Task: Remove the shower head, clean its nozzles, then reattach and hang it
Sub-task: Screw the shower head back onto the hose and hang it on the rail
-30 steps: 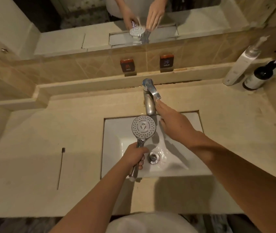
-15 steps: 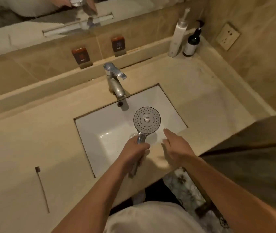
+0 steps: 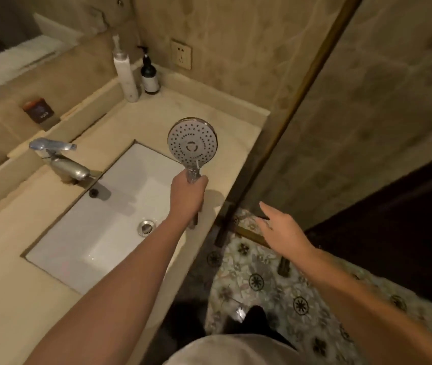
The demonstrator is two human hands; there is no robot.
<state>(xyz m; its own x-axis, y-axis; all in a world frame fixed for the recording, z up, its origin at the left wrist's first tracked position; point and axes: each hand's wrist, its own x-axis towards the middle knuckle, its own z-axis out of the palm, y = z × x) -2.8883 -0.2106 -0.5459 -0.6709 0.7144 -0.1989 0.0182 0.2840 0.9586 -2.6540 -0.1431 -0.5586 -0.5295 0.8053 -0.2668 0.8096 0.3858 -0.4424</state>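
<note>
A round chrome shower head point(image 3: 192, 141) with its nozzle face toward me is held upright over the right end of the white sink point(image 3: 120, 196). My left hand point(image 3: 187, 196) grips its handle, which sticks out below my fist. No hose shows on it. My right hand point(image 3: 280, 230) hangs in the air to the right, past the counter's edge and above the patterned floor, fingers straight and holding nothing.
A chrome faucet point(image 3: 59, 160) stands behind the sink on the beige counter point(image 3: 204, 109). A white pump bottle point(image 3: 125, 72) and a dark one point(image 3: 149, 76) sit in the back corner under a wall socket point(image 3: 181, 54). A glass partition with a brass frame point(image 3: 296, 101) rises at right.
My view has swung right. My left hand carried the shower head from over the drain toward the sink's right end. My right hand left the faucet and moved out over the floor.
</note>
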